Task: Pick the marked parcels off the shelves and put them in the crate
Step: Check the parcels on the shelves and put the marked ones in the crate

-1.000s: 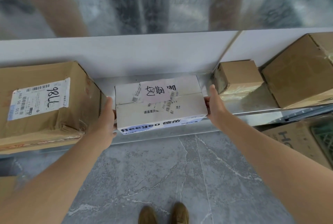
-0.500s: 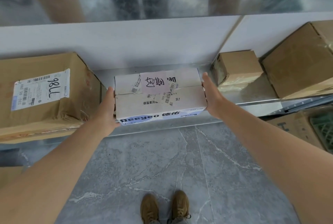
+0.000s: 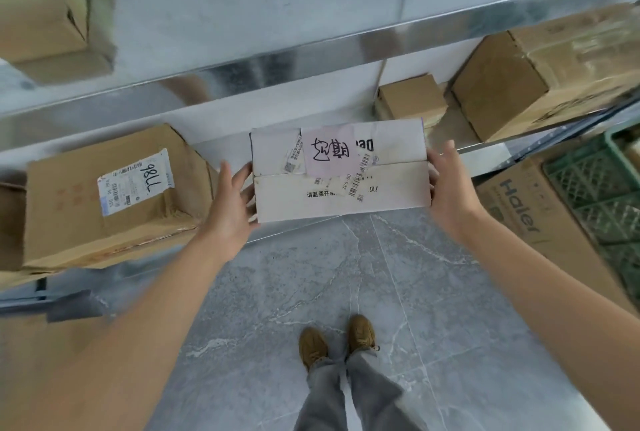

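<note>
A flat white parcel (image 3: 341,170) with a pink handwritten label and torn barcode stickers is held between my two hands, lifted clear of the metal shelf (image 3: 485,148) and over its front edge. My left hand (image 3: 230,203) grips its left end, fingers curled under the side. My right hand (image 3: 450,189) grips its right end, fingers reaching behind it. A green lattice crate (image 3: 602,195) shows at the right edge, below the shelf.
A large brown box (image 3: 107,198) marked 7786 sits on the shelf to the left. A small brown box (image 3: 412,99) and a bigger one (image 3: 540,77) stand at the right. A Haier carton (image 3: 533,219) lies beside the crate. My shoes (image 3: 337,338) stand on grey marble floor.
Both hands have lifted the white parcel off the shelf and drawn it toward me. The view has tilted up, so the upper shelf and the crate show now.
</note>
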### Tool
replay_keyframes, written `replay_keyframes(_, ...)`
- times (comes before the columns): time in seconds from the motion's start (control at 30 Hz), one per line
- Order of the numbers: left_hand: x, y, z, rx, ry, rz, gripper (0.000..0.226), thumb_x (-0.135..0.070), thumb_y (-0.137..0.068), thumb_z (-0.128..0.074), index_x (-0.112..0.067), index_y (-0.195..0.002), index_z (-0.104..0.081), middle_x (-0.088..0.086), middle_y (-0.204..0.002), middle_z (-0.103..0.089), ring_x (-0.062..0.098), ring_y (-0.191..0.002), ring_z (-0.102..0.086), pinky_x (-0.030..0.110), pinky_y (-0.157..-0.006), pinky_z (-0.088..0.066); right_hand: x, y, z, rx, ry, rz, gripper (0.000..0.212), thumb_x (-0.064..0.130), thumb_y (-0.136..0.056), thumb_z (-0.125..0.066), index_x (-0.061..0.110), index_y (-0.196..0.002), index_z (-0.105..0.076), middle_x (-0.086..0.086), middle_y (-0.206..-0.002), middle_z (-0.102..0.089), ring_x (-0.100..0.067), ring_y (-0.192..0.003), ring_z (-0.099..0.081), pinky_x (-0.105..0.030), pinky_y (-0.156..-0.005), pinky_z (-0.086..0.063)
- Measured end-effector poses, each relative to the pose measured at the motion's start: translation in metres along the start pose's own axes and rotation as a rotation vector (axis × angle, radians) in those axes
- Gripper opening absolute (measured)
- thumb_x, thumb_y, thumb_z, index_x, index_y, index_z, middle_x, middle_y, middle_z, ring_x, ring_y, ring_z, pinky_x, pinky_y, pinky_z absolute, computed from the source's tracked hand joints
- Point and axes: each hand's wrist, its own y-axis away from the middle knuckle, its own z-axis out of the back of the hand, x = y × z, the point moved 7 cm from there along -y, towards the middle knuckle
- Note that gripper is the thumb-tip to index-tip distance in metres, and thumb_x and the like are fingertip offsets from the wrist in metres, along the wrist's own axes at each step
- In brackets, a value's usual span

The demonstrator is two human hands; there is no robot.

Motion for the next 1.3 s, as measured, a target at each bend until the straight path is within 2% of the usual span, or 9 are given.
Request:
replay_keyframes(0.13, 0.001, 0.018, -0.024, 0.026, -0.03, 0.004, 0.061, -0.064, -0.092, -0.004, -0.043, -0.139, -0.038, -0.006, -0.138, -0.05, 0.015, -0.114, -0.05, 0.038, -0.089, -0.033, 0.009, 0.03, 0.018, -0.045, 0.011, -0.025, 0.051, 0.056, -0.099, -0.013, 0.034, -0.114, -0.057, 0.0, -0.125, -0.062, -0.02, -0.117, -0.057, -0.043, -0.104, -0.041)
replay_keyframes(0.3, -0.01, 0.042, -0.075, 0.089, -0.071, 0.016, 0.062, -0.066, -0.091, -0.001, -0.045, -0.138, -0.036, -0.009, -0.139, -0.048, 0.016, -0.127, -0.045, 0.041, -0.094, -0.031, 0.036, 0.072, 0.058, -0.13, 0.016, 0.04, 0.049, 0.051, -0.101, -0.01, 0.039, -0.099, -0.058, 0.012, -0.106, -0.066, -0.008, -0.101, -0.062, -0.029, -0.085, -0.047)
replay_keyframes(0.37, -0.014, 0.053, -0.097, 0.129, -0.101, 0.027, 0.062, -0.065, -0.091, -0.001, -0.045, -0.138, -0.035, -0.009, -0.139, -0.048, 0.016, -0.127, -0.044, 0.041, -0.096, -0.03, 0.045, 0.09, 0.078, -0.171, -0.008, 0.046, 0.046, 0.051, -0.101, -0.01, 0.04, -0.098, -0.055, 0.011, -0.111, -0.065, -0.006, -0.101, -0.061, -0.028, -0.086, -0.046)
replay_keyframes(0.47, -0.019, 0.062, -0.135, 0.219, -0.135, 0.013, 0.062, -0.066, -0.091, -0.002, -0.045, -0.137, -0.037, -0.008, -0.135, -0.051, 0.017, -0.127, -0.045, 0.039, -0.095, -0.032, 0.045, 0.114, 0.117, -0.252, -0.079, 0.05, 0.053, 0.059, -0.097, -0.012, 0.037, -0.122, -0.053, 0.004, -0.132, -0.057, -0.015, -0.118, -0.056, -0.041, -0.106, -0.038)
replay_keyframes(0.57, -0.023, 0.067, -0.179, 0.298, -0.171, 0.019, 0.062, -0.065, -0.091, -0.001, -0.044, -0.138, -0.037, -0.008, -0.133, -0.052, 0.017, -0.126, -0.045, 0.039, -0.093, -0.033, 0.043, 0.135, 0.154, -0.328, -0.121, 0.062, 0.06, 0.062, -0.096, -0.013, 0.032, -0.141, -0.038, 0.004, -0.138, -0.052, -0.018, -0.124, -0.052, -0.046, -0.111, -0.033)
replay_keyframes(0.77, -0.018, 0.086, -0.281, 0.423, -0.271, 0.021, 0.057, -0.059, -0.095, -0.003, -0.042, -0.136, -0.038, -0.009, -0.119, -0.058, 0.013, -0.111, -0.053, 0.038, -0.09, -0.036, 0.045, 0.174, 0.229, -0.458, -0.265, 0.105, 0.059, 0.058, -0.098, -0.009, 0.028, -0.141, -0.036, 0.003, -0.134, -0.054, -0.017, -0.121, -0.053, -0.038, -0.097, -0.041)
replay_keyframes(0.97, 0.016, 0.098, -0.402, 0.543, -0.361, 0.057, 0.059, -0.062, -0.093, -0.003, -0.042, -0.136, -0.038, -0.005, -0.127, -0.057, 0.019, -0.119, -0.051, 0.041, -0.097, -0.037, 0.04, 0.2, 0.336, -0.576, -0.425, 0.062, 0.062, 0.06, -0.097, -0.013, 0.028, -0.146, -0.033, 0.001, -0.136, -0.053, -0.021, -0.12, -0.054, -0.045, -0.1, -0.043)
replay_keyframes(1.13, 0.058, 0.116, -0.515, 0.605, -0.425, 0.11, 0.06, -0.063, -0.092, -0.002, -0.044, -0.137, -0.037, -0.005, -0.128, -0.057, 0.02, -0.12, -0.05, 0.044, -0.101, -0.034, 0.045, 0.23, 0.436, -0.68, -0.482, 0.033, 0.042, 0.053, -0.1, -0.011, 0.037, -0.118, -0.046, 0.011, -0.107, -0.061, -0.01, -0.099, -0.059, -0.034, -0.074, -0.048)
replay_keyframes(1.3, 0.103, 0.125, -0.612, 0.645, -0.484, 0.128, 0.057, -0.06, -0.095, -0.004, -0.041, -0.14, -0.034, -0.004, -0.132, -0.055, 0.019, -0.116, -0.05, 0.038, -0.095, -0.035, 0.036, 0.246, 0.53, -0.764, -0.487, 0.041, 0.038, 0.051, -0.1, -0.016, 0.043, -0.105, -0.053, 0.015, -0.104, -0.062, -0.007, -0.096, -0.06, -0.033, -0.075, -0.049)
